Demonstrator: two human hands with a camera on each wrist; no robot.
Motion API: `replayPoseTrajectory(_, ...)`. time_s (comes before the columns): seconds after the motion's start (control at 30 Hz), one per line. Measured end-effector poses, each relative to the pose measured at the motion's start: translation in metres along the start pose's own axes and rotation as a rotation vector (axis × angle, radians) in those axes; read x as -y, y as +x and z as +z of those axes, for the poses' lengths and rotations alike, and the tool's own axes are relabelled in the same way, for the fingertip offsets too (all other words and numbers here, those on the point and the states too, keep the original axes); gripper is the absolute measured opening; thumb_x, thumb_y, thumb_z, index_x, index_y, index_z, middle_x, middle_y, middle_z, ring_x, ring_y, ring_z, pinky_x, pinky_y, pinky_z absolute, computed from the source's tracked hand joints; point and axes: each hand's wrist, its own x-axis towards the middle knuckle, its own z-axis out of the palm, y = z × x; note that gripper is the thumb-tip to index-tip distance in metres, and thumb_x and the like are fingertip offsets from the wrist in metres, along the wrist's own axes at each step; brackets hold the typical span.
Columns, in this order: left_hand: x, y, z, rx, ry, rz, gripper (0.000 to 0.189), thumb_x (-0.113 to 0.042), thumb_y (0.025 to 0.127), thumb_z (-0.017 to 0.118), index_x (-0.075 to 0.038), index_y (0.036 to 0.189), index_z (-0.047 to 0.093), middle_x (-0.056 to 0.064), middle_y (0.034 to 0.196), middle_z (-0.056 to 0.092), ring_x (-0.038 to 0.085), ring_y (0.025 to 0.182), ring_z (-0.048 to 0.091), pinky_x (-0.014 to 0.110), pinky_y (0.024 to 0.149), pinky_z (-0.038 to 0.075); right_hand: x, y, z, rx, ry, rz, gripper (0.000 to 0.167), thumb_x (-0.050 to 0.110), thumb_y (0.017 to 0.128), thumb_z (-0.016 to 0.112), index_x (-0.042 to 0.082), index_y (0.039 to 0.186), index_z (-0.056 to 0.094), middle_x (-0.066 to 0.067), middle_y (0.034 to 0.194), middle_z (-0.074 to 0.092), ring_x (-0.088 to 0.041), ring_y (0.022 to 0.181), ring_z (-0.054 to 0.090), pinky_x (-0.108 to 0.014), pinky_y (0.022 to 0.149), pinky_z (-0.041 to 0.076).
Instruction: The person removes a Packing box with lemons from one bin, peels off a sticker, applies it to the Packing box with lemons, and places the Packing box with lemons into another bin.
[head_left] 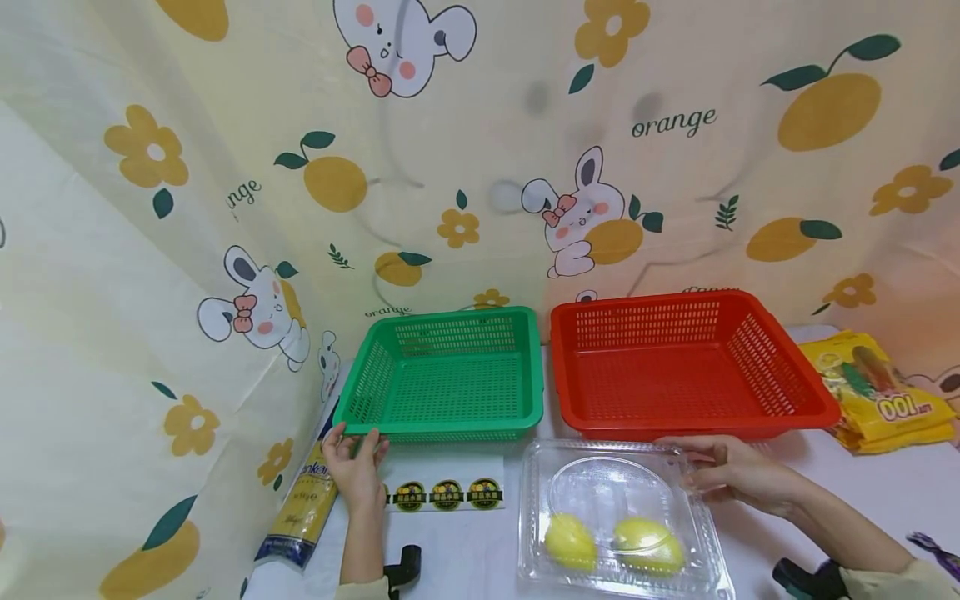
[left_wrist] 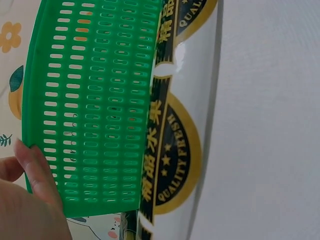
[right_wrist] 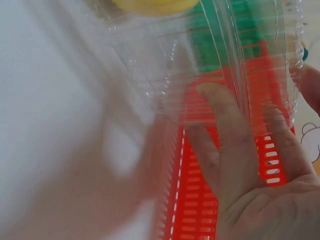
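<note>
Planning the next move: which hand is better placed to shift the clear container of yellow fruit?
Likely the right hand: it holds the clear container by its right edge. The left hand grips the green basket at its near left corner, with printed labels in between.

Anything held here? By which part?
The right hand holds the clear plastic container by its right edge near the far corner. The left hand touches the green basket at its near left corner; any grip is unclear.
</note>
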Motion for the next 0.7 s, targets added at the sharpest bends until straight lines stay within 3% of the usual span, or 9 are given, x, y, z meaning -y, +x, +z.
replayPoseTrajectory(0.2, -0.0026, 0.0012, 0.0010, 0.001, -0.005, -0.012, 0.057, 0.011, 0.090, 0.064, -0.006, 0.137, 0.038, 0.015, 0.112, 0.045, 0.013, 0.073, 0.065, 0.023, 0.063, 0.059, 0.0013, 0.0031, -0.0011, 0.022, -0.010, 0.031, 0.047, 0.010, 0.098, 0.056, 0.034, 0.138, 0.060, 0.014, 0.133, 0.059, -0.016, 0.106, 0.058, -0.026, 0.072, 0.055)
replayPoseTrajectory(0.33, -0.0024, 0.0006, 0.0008, 0.010, -0.007, -0.006, 0.057, 0.011, 0.090, 0.064, -0.005, 0.138, 0.037, 0.014, 0.112, 0.045, 0.013, 0.073, 0.065, 0.023, 0.063, 0.058, 0.0008, 0.0032, -0.0024, 0.052, 0.008, 0.024, 0.048, 0.009, 0.098, 0.054, 0.034, 0.138, 0.060, 0.013, 0.134, 0.059, -0.015, 0.107, 0.058, -0.024, 0.071, 0.053)
replayPoseTrajectory(0.53, -0.0027, 0.0016, 0.0006, 0.014, -0.003, -0.011, 0.057, 0.011, 0.090, 0.065, -0.005, 0.138, 0.038, 0.015, 0.112, 0.046, 0.013, 0.073, 0.066, 0.023, 0.063, 0.059, 0.0016, 0.0027, -0.0023, 0.053, -0.014, 0.018, 0.048, 0.009, 0.099, 0.054, 0.031, 0.142, 0.057, 0.017, 0.133, 0.059, -0.013, 0.111, 0.058, -0.036, 0.083, 0.058)
replayPoseTrajectory(0.7, -0.0043, 0.0023, -0.0021, 0.031, -0.010, -0.019, 0.055, 0.011, 0.090, 0.065, -0.006, 0.135, 0.039, 0.013, 0.109, 0.046, 0.013, 0.072, 0.067, 0.023, 0.063, 0.059, 0.0015, 0.0008, -0.0015, 0.000, -0.055, 0.021, 0.049, 0.011, 0.099, 0.055, 0.020, 0.147, 0.050, 0.011, 0.137, 0.058, -0.015, 0.111, 0.058, -0.048, 0.090, 0.056)
